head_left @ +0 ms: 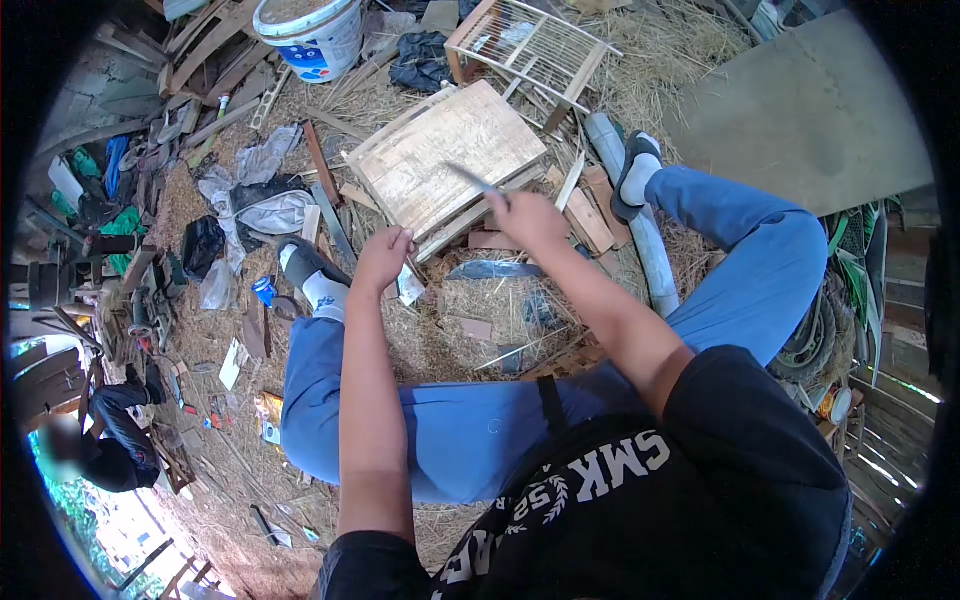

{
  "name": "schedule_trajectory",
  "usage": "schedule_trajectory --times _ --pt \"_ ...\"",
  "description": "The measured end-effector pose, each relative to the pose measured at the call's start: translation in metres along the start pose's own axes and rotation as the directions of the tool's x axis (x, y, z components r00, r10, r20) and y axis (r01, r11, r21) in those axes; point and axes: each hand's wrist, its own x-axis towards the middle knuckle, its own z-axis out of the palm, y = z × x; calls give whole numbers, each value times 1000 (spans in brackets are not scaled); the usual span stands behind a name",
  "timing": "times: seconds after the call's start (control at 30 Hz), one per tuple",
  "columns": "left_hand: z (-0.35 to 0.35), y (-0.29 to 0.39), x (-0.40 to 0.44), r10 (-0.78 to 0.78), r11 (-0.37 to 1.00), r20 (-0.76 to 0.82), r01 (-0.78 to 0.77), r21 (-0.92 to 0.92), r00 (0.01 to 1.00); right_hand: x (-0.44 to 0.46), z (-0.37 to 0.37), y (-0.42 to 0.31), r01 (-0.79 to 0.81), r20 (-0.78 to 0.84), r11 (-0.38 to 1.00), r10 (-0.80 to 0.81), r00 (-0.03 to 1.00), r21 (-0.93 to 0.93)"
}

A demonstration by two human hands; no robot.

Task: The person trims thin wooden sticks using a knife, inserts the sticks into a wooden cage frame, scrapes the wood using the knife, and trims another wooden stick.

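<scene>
My right hand [530, 218] is closed around the handle of a knife [468, 177], whose dark blade points up and left over a low wooden work block [450, 145]. My left hand [384, 258] is closed in a pinch at the near left corner of that block. What sits between its fingertips is too small to make out. On the straw-covered ground between my legs lies a long bluish blade-like piece [495, 270], just nearer than the block. A small pale piece [410, 286] is beside my left hand.
Beyond the block stand a white bucket [312, 45] and a slatted wooden cage [530, 45]. A grey pipe [632, 215] runs by my right foot. Plastic bags [265, 205] and wood scraps lie to the left. Another person [120, 435] sits at far left. A flat sheet [800, 115] lies at right.
</scene>
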Motion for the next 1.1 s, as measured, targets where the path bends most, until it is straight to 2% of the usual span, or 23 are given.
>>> schedule_trajectory --times 0.03,0.07,0.13,0.17,0.2,0.27,0.3,0.4,0.43,0.47,0.53,0.57,0.6,0.67,0.7,0.77,0.8,0.87,0.93,1.0,1.07,1.1 --pt "2 -1 2 2 1000 -15 -2 11 1000 2 1 5 63 -108 997 -66 992 -36" --pt "4 -1 3 7 1000 -24 -6 22 1000 1 7 5 61 -109 998 -64 992 -36" --pt "1 -2 3 -10 1000 9 10 21 1000 -9 17 1 142 -57 987 -146 988 -74" --pt "-1 0 3 -29 999 32 28 20 999 -14 18 2 217 26 961 -215 976 -172" --pt "0 2 2 -29 999 31 28 19 999 -12 12 3 218 26 960 -217 976 -173" --pt "1 3 -2 25 1000 -27 -25 -9 999 -3 -1 6 1 -68 1000 -2 998 -18" --pt "4 1 1 22 999 -40 -23 -27 999 1 -4 10 45 -63 995 -51 997 -91" --pt "4 -5 4 14 1000 -18 -14 -13 1000 -13 15 4 123 -21 988 -126 992 -91" --pt "6 -3 6 15 1000 -16 -16 -15 1000 -18 10 5 207 52 958 -201 978 -198" --pt "6 -2 5 12 1000 -11 -12 -13 1000 -12 4 9 208 52 958 -201 978 -199" --pt "4 -7 3 1 1000 -10 -2 -10 1000 12 -3 24 -72 -63 996 76 995 60" --pt "6 -9 6 24 1000 -15 -25 -11 1000 19 0 30 -55 -126 998 50 991 -38" --pt "9 -10 10 29 1000 -14 -29 -9 999 12 -3 28 -58 -130 998 53 990 -36" --pt "6 -13 8 7 1000 -2 -7 -3 1000 -7 -6 12 147 -9 973 -151 988 -179" --pt "0 -3 2 20 1000 8 -20 9 1000 -6 -6 11 163 -1 971 -166 986 -175" --pt "-2 3 -1 25 1000 -11 -25 15 1000 -2 -10 18 11 -25 1000 -12 1000 -23" --pt "-1 4 -2 43 999 -8 -43 22 999 1 -9 22 22 -19 999 -22 1000 -25" --pt "0 6 -2 55 997 -34 -54 48 998 9 -3 27 0 -123 1000 2 992 14" --pt "3 2 -2 64 996 -48 -60 68 997 -5 -2 15 -17 -75 1000 16 997 -4" --pt "2 2 -1 52 996 -44 -48 75 998 -21 -3 0 66 33 996 -64 997 -67" --pt "-2 10 -4 9 994 -25 -6 109 1000 -23 15 -7 91 36 994 -89 995 -63" --pt "-1 7 -4 9 994 -23 -6 111 1000 -25 22 -12 156 33 984 -154 988 -80"
